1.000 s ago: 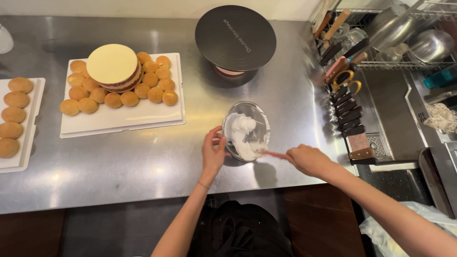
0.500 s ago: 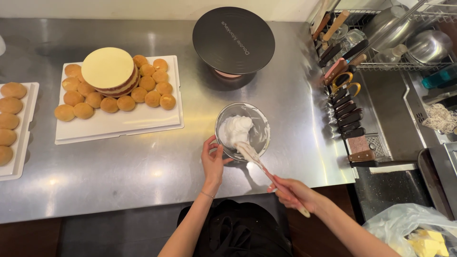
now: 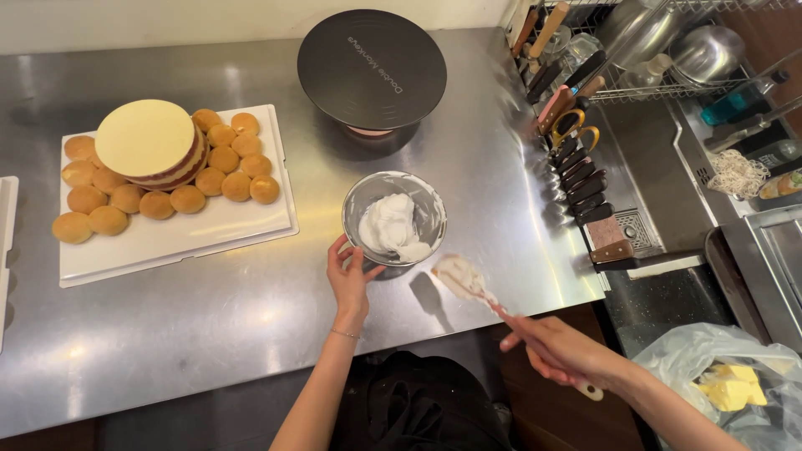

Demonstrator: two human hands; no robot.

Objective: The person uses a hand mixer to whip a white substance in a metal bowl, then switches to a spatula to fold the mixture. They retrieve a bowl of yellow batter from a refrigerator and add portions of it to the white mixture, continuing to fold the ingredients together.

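A round metal bowl (image 3: 434, 209) with white cream (image 3: 391, 227) inside stands on the steel counter (image 3: 251, 309). My left hand (image 3: 349, 277) touches its near left rim, fingers apart against the side. My right hand (image 3: 561, 351) is closed on the handle of a spatula (image 3: 468, 282), whose cream-coated blade hovers just right of the bowl, over the counter's front edge.
A black cake turntable (image 3: 372, 68) stands behind the bowl. At left, a white tray (image 3: 209, 230) carries a layered cake (image 3: 149, 150) and several small round buns (image 3: 225, 171). Knives (image 3: 576, 163) and a dish rack (image 3: 668, 50) fill the right side. A plastic bag (image 3: 727, 376) lies at lower right.
The spatula has come out of the bowl and moved right and toward me, carrying cream. My left hand stays at the bowl's rim.
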